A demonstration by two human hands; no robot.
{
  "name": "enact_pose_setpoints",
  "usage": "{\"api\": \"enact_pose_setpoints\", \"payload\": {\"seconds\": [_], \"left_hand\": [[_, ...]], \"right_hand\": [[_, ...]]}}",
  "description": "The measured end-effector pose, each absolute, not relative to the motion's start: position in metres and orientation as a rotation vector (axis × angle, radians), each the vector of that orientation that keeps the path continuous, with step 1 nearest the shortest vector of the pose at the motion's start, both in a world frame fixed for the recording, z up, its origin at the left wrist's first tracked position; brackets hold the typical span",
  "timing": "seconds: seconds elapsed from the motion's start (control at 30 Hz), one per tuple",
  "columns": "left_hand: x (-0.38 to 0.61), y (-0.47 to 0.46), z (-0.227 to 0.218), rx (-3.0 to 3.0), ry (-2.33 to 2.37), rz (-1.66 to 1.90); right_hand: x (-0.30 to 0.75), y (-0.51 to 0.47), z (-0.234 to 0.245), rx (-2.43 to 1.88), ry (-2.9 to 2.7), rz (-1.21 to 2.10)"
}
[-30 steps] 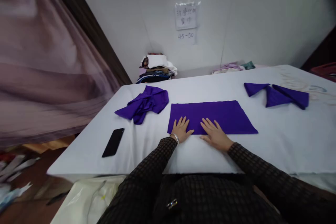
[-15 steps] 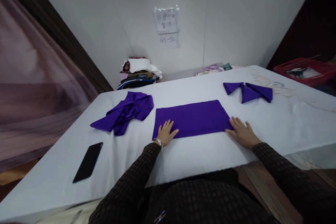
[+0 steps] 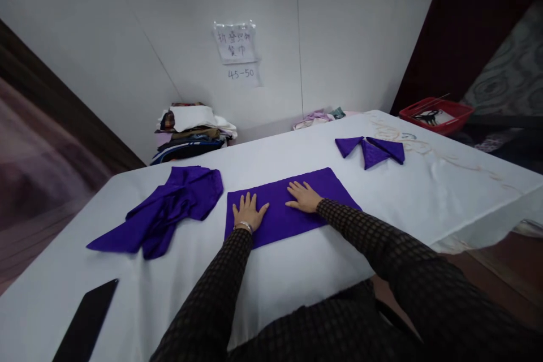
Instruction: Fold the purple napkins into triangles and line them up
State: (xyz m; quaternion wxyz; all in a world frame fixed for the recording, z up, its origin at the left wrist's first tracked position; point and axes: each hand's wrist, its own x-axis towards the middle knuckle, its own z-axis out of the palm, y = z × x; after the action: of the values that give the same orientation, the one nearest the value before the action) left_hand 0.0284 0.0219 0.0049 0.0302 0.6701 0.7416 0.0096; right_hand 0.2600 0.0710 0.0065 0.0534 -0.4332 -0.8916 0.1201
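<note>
A purple cloth napkin (image 3: 280, 220), laid out as a flat rectangle, is on the white-covered table in front of me. My left hand (image 3: 249, 214) lies on its left part with fingers spread, a bracelet at the wrist. Flat on the upper middle of the napkin rests my right hand (image 3: 304, 198), its fingers apart too. To the left is a crumpled heap of purple cloth (image 3: 186, 198). Further back on the right lie purple pieces folded into triangles (image 3: 373, 151).
A black phone-like slab (image 3: 87, 319) lies at the table's left front. Stacked folded fabrics (image 3: 193, 130) stand by the wall, with lilac cloth (image 3: 314, 119) further right. A red basket (image 3: 445, 119) is at the far right. Paper signs (image 3: 237, 48) hang on the wall.
My right hand has moved left from the napkin's right edge onto its middle. My left hand stays on the left part, slightly further in. The view has swung to the right.
</note>
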Motion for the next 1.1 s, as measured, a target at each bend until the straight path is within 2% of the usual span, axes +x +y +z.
{"api": "enact_pose_setpoints", "payload": {"seconds": [0.2,0.3,0.37,0.47,0.6,0.83,1.1], "left_hand": [[0.023,0.020,-0.004,2.049,2.291,0.054],[0.022,0.021,-0.001,2.033,2.287,0.020],[0.022,0.025,0.004,1.984,2.266,-0.030],[0.024,0.038,0.014,1.971,2.243,-0.073],[0.025,0.061,0.017,2.232,2.168,-0.055],[0.006,0.075,-0.004,2.196,2.167,-0.067],[-0.019,0.072,-0.008,2.228,2.207,-0.161]], "right_hand": [[0.365,0.124,-0.004,-1.879,-2.403,0.242],[0.385,0.129,-0.002,-2.046,-2.272,0.203],[0.376,0.122,0.000,-1.932,-2.346,0.201],[0.336,0.104,0.002,-1.529,-2.566,0.263],[0.287,0.098,0.003,-1.204,-2.700,0.374],[0.303,0.123,-0.002,-1.328,-2.613,0.353],[0.305,0.122,-0.002,-1.327,-2.597,0.341]]}}
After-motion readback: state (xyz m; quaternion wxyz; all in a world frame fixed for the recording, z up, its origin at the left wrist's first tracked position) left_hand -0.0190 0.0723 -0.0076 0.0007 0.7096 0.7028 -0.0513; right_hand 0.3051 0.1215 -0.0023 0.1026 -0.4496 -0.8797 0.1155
